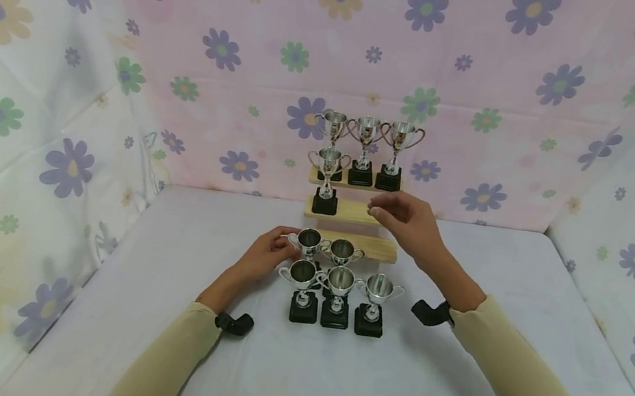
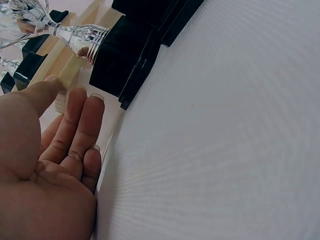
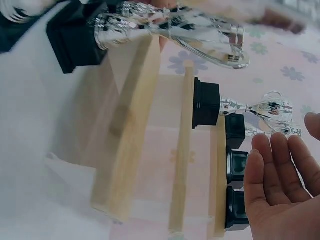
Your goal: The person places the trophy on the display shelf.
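wherever placed, trophies (image 1: 339,286) vertical (cup-side up)

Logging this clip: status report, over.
Right hand empty, near middle shelf. Left hand empty, by bottom shelf. Five trophies on table, before bottom shelf.

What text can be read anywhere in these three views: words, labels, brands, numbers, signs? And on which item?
None that I can read.
Trophies: no legible lettering on the cups or black bases.
Wooden shelves: no readable marking.
Floral backdrop: printed flowers, no words or numbers.
Black wrist devices: too small in the head view to tell if they carry any marking.
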Available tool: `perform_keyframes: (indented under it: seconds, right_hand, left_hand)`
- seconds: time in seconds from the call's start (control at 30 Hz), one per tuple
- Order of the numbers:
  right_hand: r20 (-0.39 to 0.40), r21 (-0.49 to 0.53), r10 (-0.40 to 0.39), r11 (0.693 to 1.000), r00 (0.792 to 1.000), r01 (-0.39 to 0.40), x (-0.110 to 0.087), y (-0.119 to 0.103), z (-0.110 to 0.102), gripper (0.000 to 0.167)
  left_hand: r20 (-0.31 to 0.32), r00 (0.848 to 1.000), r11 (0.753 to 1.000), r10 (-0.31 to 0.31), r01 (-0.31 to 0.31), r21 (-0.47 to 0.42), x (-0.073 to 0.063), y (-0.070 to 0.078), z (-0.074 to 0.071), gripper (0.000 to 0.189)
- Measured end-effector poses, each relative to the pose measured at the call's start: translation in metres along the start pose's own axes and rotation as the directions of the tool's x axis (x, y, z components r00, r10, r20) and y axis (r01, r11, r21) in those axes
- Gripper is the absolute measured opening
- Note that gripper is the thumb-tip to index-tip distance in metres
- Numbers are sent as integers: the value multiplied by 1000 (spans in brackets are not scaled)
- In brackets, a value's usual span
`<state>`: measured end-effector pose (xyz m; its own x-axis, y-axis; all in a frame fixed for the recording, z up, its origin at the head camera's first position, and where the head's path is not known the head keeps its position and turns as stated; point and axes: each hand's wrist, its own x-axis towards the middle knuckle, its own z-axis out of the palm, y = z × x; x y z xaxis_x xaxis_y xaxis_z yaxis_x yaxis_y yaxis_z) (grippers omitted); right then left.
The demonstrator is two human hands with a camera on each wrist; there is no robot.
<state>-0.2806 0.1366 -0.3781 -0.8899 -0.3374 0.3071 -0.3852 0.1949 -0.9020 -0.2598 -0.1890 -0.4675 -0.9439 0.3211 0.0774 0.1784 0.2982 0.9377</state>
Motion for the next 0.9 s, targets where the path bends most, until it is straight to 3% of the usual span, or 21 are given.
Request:
perform_keyframes:
  seconds: [0.2,0.43,0.7,0.9]
  right_hand:
    - [-21,21,-2,1000,1000,3,-22,8,-5,25]
    - [-39,30,10,1000,999,-9,-42,22,-7,26]
    - [-1,37,34,999,999,-34,-61,40,-5,23]
    - [89,98,3,995,996,-11,-71,48,-6,23]
  left_hand:
    - [-3,1000,1000,-12,12,-6,-1,3,1,45]
    - [-37,999,1000,-1,2,14,13,-35,3,45]
    - [-27,1000,1000,-11,11,12,13,-34,2,45]
    - [-23,1000,1000,-17,18,5,13,-33,2,45]
